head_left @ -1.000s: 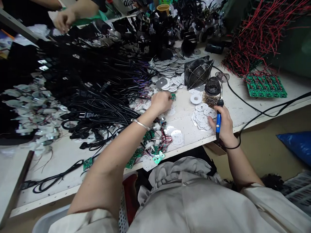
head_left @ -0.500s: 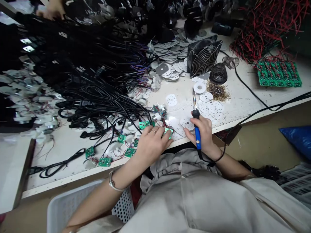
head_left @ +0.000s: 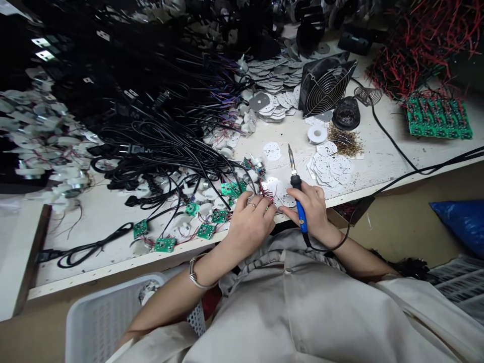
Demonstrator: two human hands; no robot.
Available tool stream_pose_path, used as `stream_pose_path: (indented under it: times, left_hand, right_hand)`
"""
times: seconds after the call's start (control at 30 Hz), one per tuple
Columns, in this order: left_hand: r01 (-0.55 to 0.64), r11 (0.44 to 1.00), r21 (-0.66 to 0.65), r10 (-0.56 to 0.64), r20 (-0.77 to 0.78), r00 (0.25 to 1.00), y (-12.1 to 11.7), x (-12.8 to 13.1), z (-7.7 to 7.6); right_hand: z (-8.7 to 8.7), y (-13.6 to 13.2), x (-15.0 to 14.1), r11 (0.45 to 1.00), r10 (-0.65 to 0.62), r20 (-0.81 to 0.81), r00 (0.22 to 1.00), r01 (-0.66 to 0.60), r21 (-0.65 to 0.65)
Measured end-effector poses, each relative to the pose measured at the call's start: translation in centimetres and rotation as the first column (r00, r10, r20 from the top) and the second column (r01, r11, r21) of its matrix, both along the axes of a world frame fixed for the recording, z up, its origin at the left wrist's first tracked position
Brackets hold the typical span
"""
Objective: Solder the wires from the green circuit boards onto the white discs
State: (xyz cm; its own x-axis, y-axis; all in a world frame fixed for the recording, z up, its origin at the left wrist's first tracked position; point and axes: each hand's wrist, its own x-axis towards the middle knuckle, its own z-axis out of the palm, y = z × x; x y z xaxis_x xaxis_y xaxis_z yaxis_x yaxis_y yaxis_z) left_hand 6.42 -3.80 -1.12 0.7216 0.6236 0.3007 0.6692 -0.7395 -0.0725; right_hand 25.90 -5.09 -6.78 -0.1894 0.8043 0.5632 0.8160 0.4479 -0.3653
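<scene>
My right hand [head_left: 313, 207] is wrapped round the blue handle of a soldering iron [head_left: 300, 214], whose metal tip points up and away over the table. The iron's black cord runs back past my right wrist. Close by on the left, my left hand [head_left: 252, 222] curls its fingers over a small green circuit board that they mostly hide. Thin red wires [head_left: 266, 191] stick out beyond those fingertips. Further circuit boards [head_left: 205, 231] wired to white motor pieces lie left of my left hand. White perforated plates [head_left: 284, 198] lie just beyond my hands.
Black power cords [head_left: 166, 146] are heaped at left. A black fan [head_left: 325, 85] stands behind a solder reel [head_left: 316, 134], with a dark iron stand [head_left: 346, 114] beside it. Joined green boards [head_left: 438, 117] with red wires lie right. A white basket [head_left: 81, 322] sits below the table edge.
The iron has tilted so its tip points further left, and it has come away from the solder reel. My left hand has shifted right, covering more of the board. Another person's hand has left view.
</scene>
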Motion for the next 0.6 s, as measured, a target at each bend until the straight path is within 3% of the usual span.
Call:
stream_pose_path:
  times: [0.23,0.4,0.6]
  left_hand:
    - [0.101,0.994,-0.034,-0.101,0.004,0.995,0.1,-0.7,-0.1]
    - [0.189,0.981,-0.049,-0.185,0.071,0.980,0.2,-0.8,0.5]
    - [0.065,0.998,-0.006,-0.063,0.120,0.991,-0.5,-0.8,0.2]
  right_hand:
    - [0.0,0.3,0.9,0.988,0.143,-0.114,0.983,-0.136,0.067]
    - [-0.4,0.4,1.5,0.973,0.231,-0.123,0.965,-0.230,0.024]
    - [-0.3,0.3,0.9,0.972,0.234,-0.094,0.968,-0.235,-0.001]
